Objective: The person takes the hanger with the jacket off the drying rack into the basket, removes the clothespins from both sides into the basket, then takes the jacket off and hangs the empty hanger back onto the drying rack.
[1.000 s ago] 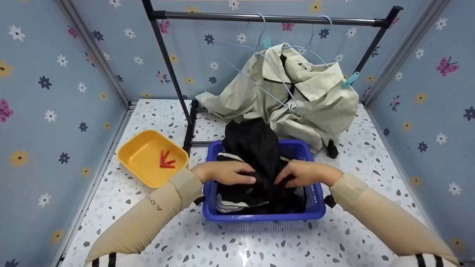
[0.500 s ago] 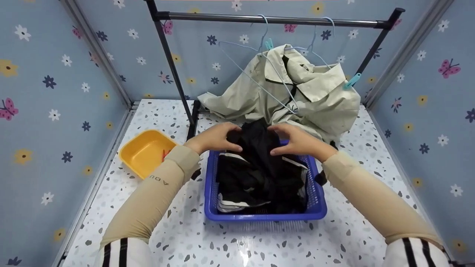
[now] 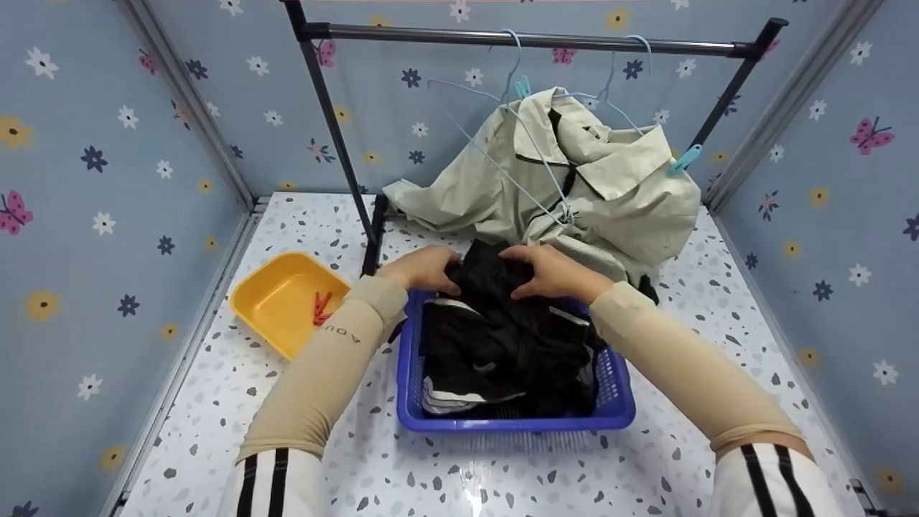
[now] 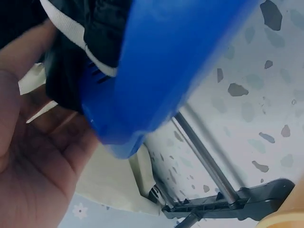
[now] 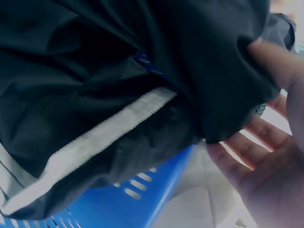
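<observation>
A black garment with white trim (image 3: 474, 352) lies bunched in a blue plastic basket (image 3: 517, 424). Its raised upper part stands at the basket's far side, between my two hands. My left hand (image 3: 425, 268) holds that part from the left; in the left wrist view the thumb and fingers lie on either side of the black cloth (image 4: 66, 71). From the right, my right hand (image 3: 549, 271) grips the same bunch. The right wrist view shows that thumb pressing the cloth (image 5: 213, 71), with the fingers behind it. The garment's full shape is hidden in its folds.
Behind the basket, a beige jacket (image 3: 624, 208) hangs low from a black rack (image 3: 431, 33), with blue wire hangers (image 3: 512, 72) and turquoise clothespins (image 3: 686, 159). A yellow tub (image 3: 269, 287) with red clothespins (image 3: 321, 307) stands left. Patterned walls enclose the speckled floor.
Both hands have left the middle of the basket and moved forward to the garment's raised part, now gripping its sides. That raised part has sunk lower and is more bunched.
</observation>
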### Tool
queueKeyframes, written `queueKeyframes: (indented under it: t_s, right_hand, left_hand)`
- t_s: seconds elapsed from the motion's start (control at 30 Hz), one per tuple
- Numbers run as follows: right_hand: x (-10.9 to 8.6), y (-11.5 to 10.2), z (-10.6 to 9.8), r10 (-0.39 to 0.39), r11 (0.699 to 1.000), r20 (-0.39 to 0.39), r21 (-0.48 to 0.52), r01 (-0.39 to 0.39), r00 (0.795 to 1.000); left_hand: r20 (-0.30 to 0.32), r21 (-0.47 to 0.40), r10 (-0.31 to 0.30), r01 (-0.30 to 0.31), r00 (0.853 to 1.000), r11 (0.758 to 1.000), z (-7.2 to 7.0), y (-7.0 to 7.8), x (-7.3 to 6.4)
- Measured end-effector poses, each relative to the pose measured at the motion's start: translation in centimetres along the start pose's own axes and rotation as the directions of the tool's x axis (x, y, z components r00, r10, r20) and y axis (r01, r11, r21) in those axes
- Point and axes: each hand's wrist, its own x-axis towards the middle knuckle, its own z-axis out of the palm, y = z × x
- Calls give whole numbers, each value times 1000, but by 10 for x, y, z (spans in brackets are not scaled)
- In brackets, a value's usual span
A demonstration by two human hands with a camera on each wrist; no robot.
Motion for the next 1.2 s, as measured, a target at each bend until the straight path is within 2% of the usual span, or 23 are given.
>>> queueKeyframes:
  t_s: [0.13,0.37,0.43,0.53,0.63,0.77,0.9,1.03,1.1,1.2]
  right_hand:
    - [-4,-23,-5,-3,1000,-31,-17,3,1000]
    - [-4,-22,-7,-49,999,-162,7,50,986]
    - [-5,-24,-10,-45,998,-187,25,51,981]
    - [-8,-29,-17,-34,997,-206,57,47,978]
    - [-15,-36,-25,-33,995,-204,81,51,978]
    - [-28,-45,-36,-83,990,-189,94,102,978]
    - [-46,-52,-43,-186,976,-130,94,198,974]
    - [-65,-59,-44,-289,955,1,65,288,957]
    - [-74,-62,-41,-313,950,81,33,311,946]
    - [-86,-66,-35,-308,949,189,-9,315,933]
  left_hand:
    - [-67,26,32,-31,997,999,3,-1,2]
    - [-165,54,98,-90,981,994,-2,-3,0]
    - [-176,25,113,-110,978,994,-6,-2,-1]
    - [-182,-69,118,-133,976,989,-15,0,-6]
    - [-183,-162,129,-159,975,974,-24,5,-14]
    - [-183,-233,164,-204,969,951,-35,16,-27]
    - [-170,-241,227,-264,959,934,-35,30,-42]
    - [-128,-201,298,-319,946,926,-26,40,-58]
    - [-91,-184,327,-339,940,923,-19,45,-65]
    - [-20,-173,353,-351,935,920,-9,50,-73]
